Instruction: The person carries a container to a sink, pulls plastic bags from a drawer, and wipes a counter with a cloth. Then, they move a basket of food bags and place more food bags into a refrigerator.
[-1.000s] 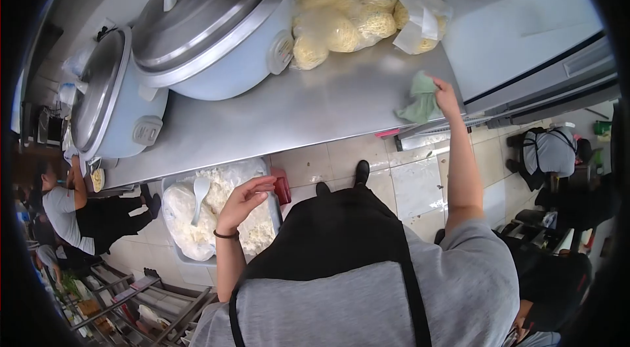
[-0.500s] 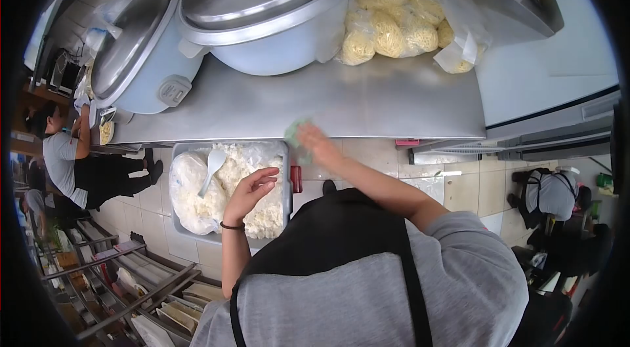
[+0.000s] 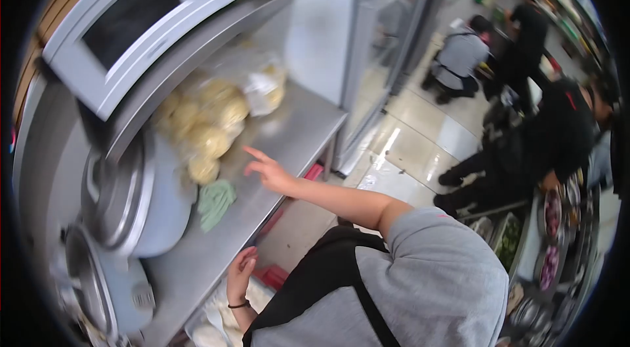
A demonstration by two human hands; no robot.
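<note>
The green cloth (image 3: 216, 204) now lies on the surface (image 3: 308, 122), released by the right hand (image 3: 269, 173), whose grip is wide, leaving it and the half-curled left hand (image 3: 241, 276) empty.

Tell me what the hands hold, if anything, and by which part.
Nothing: the right hand and left hand look empty; the green cloth lies on the metal counter.

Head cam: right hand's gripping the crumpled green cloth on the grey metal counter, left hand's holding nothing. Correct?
No: the right hand isn't gripping the crumpled green cloth. The head view shows that hand apart from it, with the cloth lying loose on the grey metal counter. The left hand holds nothing, as you say.
</note>
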